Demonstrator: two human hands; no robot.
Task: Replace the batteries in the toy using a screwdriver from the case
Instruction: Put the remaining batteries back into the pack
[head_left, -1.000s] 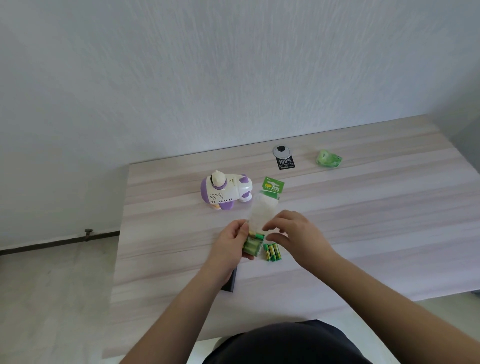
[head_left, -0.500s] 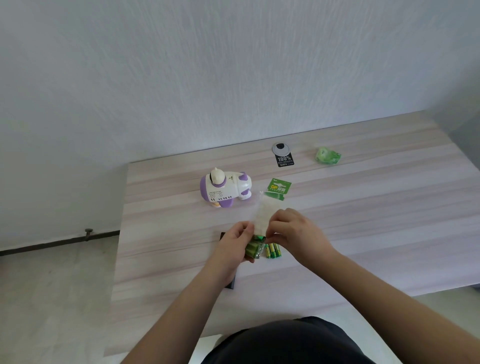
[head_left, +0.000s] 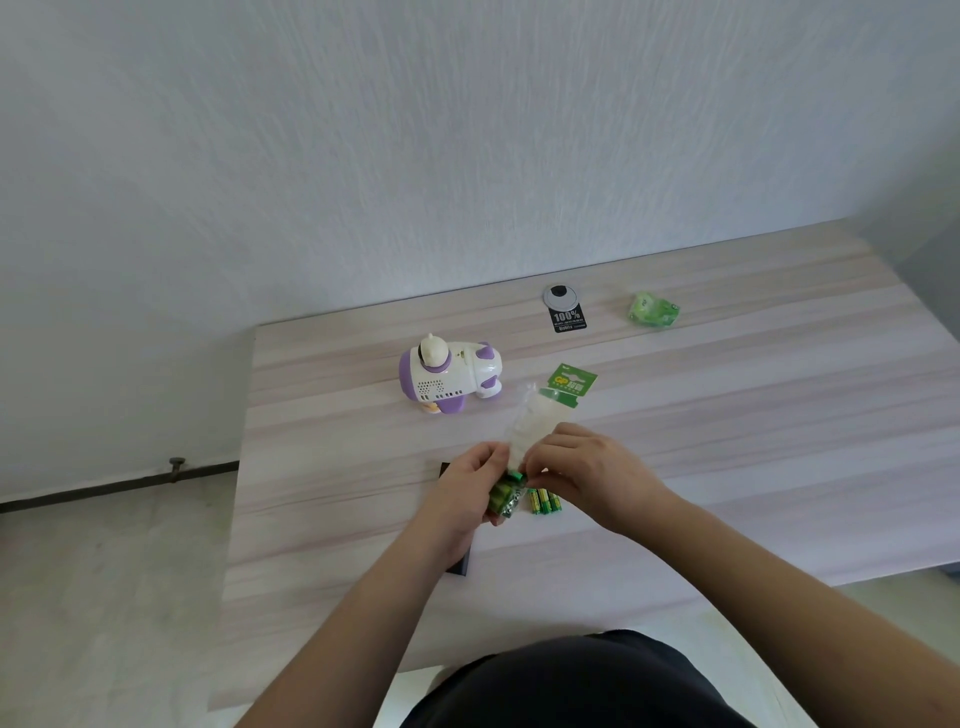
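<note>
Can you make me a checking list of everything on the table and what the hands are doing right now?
Surface: wooden table, pale striped grain, set against a white wall.
Job's things: purple and white toy lying at the back left; battery pack held up in both hands; three loose batteries lying beside it; dark case mostly hidden under the left forearm.
Clutter: black tag and crumpled green wrapper at the far edge.
Grippers: left hand grips the pack's battery end; right hand pinches its plastic.
Cables: nothing seen.
Surroundings: grey floor, dark strip along the wall's foot.
</note>
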